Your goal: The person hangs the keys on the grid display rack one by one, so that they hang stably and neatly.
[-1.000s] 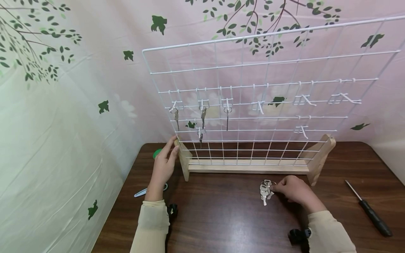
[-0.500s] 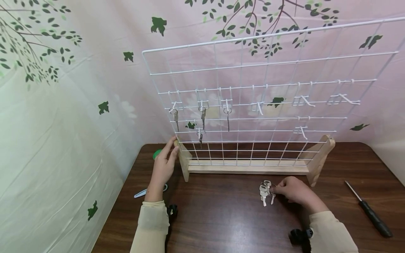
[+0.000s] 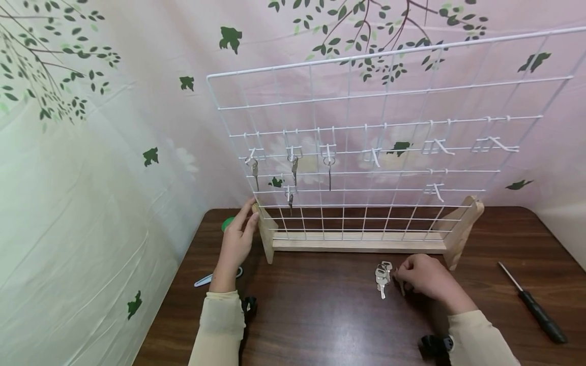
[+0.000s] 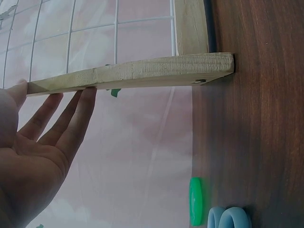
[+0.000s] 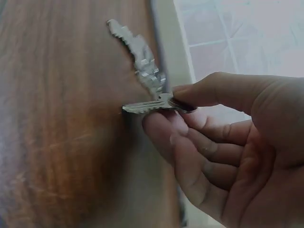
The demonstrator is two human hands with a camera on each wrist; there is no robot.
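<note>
Silver key [image 5: 147,107] pinched between thumb and fingers of right hand [image 3: 423,277], just beside key bunch [image 3: 382,276] lying on desk [image 3: 320,315]. Left hand [image 3: 238,239] open, straight fingers touching wooden end post [image 3: 265,229] of wire grid rack [image 3: 366,142]. Screwdriver [image 3: 533,302] far right.

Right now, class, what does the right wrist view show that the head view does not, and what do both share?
Only the right wrist view shows how the right hand pinches one key between thumb and fingers. Only the head view shows the wire grid with keys on its hooks, the left hand and the screwdriver. Both show the key bunch on the table.
</note>
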